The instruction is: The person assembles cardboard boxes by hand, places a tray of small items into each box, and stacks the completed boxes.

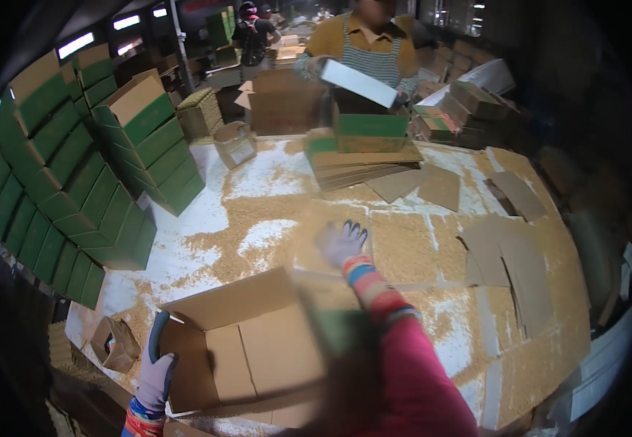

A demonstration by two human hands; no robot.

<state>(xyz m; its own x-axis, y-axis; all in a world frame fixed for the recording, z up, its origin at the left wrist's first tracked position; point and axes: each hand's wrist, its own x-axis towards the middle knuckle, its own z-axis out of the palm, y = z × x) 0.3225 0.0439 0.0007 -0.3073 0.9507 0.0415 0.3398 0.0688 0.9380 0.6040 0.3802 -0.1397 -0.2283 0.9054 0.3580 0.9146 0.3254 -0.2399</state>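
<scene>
An open, empty cardboard box [272,349] is tilted before me near the table's front. My left hand [155,374], in a pale glove with dark fingertips, grips its left wall, thumb inside. My right hand [344,243], gloved alike and partly blurred, is stretched out palm down over the middle of the table. Its fingers are apart and hold nothing; whether it touches the surface I cannot tell. Below it spread tan crumbs [261,210], perhaps sawdust, across the white and brown tabletop [201,246]. My right arm hides part of the box's right side.
Green cartons [114,218] are stacked along the left. Small paper bags stand at front left [115,344] and at the back [234,143]. Flat cardboard pieces [512,267] lie at right. Across the table a person [370,49] holds a white box [358,83] above a green carton [370,134].
</scene>
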